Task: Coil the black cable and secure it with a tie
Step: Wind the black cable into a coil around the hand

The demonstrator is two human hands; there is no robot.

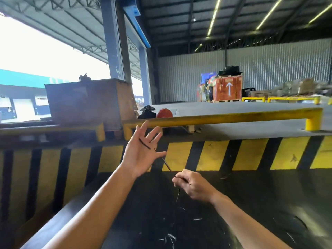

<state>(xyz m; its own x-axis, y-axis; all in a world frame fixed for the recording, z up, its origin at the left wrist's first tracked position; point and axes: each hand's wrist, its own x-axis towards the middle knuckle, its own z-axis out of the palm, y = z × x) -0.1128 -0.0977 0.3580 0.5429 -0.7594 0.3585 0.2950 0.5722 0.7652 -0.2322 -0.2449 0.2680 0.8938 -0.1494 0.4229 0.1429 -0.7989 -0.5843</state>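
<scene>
My left hand [142, 151] is raised palm up with its fingers spread. A thin black cable [144, 143] lies across the palm, passes behind the fingers and runs down to my right hand [193, 185]. My right hand pinches the cable between thumb and fingers. A thin strand hangs below the right hand over the black surface. No tie can be made out.
A black surface [233, 212] lies below my arms, with a yellow-and-black striped edge [251, 153] beyond it. A yellow guard rail [224, 116] runs across behind. A large crate [89, 101], a red helmet [164, 113] and a stacked pallet [228, 88] stand farther back.
</scene>
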